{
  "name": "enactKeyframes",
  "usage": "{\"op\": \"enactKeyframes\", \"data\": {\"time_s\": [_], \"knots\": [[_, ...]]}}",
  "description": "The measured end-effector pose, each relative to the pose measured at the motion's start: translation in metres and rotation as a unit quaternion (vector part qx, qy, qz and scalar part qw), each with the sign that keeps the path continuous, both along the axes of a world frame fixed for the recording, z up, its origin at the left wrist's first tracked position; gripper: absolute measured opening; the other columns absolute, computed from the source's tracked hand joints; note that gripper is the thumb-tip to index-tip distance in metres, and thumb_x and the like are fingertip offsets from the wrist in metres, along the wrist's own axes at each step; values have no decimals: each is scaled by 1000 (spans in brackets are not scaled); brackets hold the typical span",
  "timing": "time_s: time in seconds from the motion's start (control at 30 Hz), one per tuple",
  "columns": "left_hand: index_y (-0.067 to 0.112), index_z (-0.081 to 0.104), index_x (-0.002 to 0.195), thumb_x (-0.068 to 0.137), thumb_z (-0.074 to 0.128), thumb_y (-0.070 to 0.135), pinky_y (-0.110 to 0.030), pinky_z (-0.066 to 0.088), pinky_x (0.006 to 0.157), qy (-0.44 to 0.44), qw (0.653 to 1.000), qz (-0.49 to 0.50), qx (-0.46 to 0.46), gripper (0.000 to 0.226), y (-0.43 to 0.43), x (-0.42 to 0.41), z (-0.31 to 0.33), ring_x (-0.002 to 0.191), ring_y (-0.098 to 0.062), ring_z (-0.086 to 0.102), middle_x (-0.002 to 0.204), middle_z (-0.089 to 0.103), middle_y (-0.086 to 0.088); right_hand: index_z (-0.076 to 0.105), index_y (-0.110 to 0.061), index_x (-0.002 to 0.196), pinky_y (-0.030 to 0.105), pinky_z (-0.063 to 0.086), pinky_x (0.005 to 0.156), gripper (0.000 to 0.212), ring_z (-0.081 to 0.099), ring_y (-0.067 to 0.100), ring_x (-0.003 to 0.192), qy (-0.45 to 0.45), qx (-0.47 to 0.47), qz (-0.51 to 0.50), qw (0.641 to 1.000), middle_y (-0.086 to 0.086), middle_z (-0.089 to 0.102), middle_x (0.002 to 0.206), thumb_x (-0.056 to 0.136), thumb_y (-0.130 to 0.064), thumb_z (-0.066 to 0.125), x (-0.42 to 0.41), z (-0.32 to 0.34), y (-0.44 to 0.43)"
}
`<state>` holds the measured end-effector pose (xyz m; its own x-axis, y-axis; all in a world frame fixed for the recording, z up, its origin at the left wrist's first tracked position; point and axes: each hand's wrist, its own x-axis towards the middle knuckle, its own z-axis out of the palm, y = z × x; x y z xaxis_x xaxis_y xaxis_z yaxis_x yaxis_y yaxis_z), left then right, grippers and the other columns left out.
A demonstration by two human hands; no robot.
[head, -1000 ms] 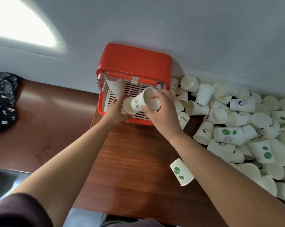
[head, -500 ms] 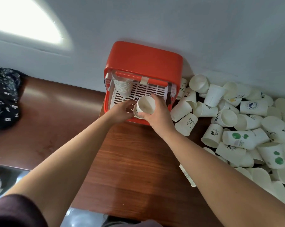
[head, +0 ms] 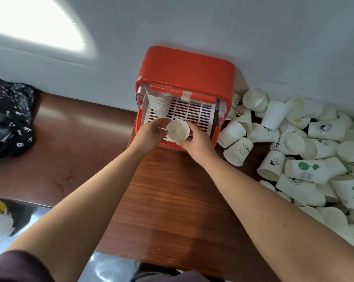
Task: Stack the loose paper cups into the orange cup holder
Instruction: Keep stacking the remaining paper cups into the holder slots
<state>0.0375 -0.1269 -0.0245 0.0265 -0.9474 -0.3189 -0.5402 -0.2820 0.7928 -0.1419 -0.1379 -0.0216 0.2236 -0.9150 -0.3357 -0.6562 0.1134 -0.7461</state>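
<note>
Fingers [head: 193, 128] of the right hand [head: 198, 142] curl round a paper cup [head: 177, 130], mouth toward the camera, while the left hand [head: 149, 134] pinches its other side. A second ago it lay tilted sideways; now it sits low at the front of the orange cup holder [head: 184, 68], near the nested stack [head: 159, 104]. Loose cups [head: 306, 139] crowd the desk [head: 172, 200] alongside.

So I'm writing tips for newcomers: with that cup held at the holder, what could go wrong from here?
The left hand and right hand hold the cup; thin paper might crush and not nest. The stack in the orange holder looks tilted, so a hard push could topple it. The right forearm could knock the loose cups.
</note>
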Motion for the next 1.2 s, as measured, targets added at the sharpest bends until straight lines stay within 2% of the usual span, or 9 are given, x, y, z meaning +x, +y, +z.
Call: {"op": "enactKeyframes", "data": {"time_s": [0.23,0.43,0.53,0.6,0.67,0.77,0.87,1.07,1.2], "knots": [[19,66,111,95,59,19,-13,43,73,46,994,101,-11,18,29,-23,23,95,-8,60,103,66,4,49,-15,140,23,39,101,53,51,13,127,55,-49,-20,997,0,54,138,91,-28,66,-66,29,27],[27,67,97,93,61,26,-27,49,79,52,994,-65,71,7,67,-74,14,90,-10,63,94,68,10,57,-15,130,28,45,95,43,56,13,108,151,-42,-49,986,0,57,118,89,-23,67,-164,30,81],[26,66,98,93,61,28,-14,42,72,21,987,-117,104,8,81,-111,2,92,-10,61,96,66,11,56,-16,130,25,43,87,45,53,10,97,163,-14,-73,984,-2,53,111,88,-22,68,-189,24,116],[25,65,105,92,62,28,-13,40,72,11,983,-137,125,14,89,-136,-7,98,-11,60,102,65,9,56,-17,126,24,40,82,41,52,12,92,166,9,-113,980,-2,50,107,88,-24,68,-199,15,141],[21,61,121,89,66,25,-16,39,86,-1,975,-180,127,33,97,-157,-17,111,-14,57,118,61,2,56,-15,125,27,43,83,41,53,15,95,175,26,-123,977,0,50,108,87,-25,69,-203,6,164],[24,49,140,81,74,23,-26,37,107,-23,948,-305,90,63,106,-180,-30,132,-16,43,144,43,0,54,-14,129,37,46,93,52,50,23,105,218,-1,-59,974,6,51,115,83,-27,73,-202,-7,193],[24,48,142,79,76,27,-38,36,113,-54,927,-369,44,68,111,-195,-43,138,-20,37,151,38,1,54,-11,127,42,48,95,52,48,27,111,262,-34,-4,964,8,48,123,80,-23,73,-203,-21,205],[20,43,145,81,72,29,-42,36,110,-131,880,-457,-19,70,120,-207,-54,136,-22,40,145,45,0,39,-11,143,40,35,112,69,35,26,133,169,0,-15,985,9,44,141,83,-22,71,-207,-28,200],[24,46,143,77,80,34,-33,36,106,-109,893,-437,-4,76,118,-193,-51,126,-18,46,134,51,3,46,-19,140,27,33,110,61,40,10,129,80,36,-25,996,-4,48,137,85,-33,71,-208,-11,183]]}}
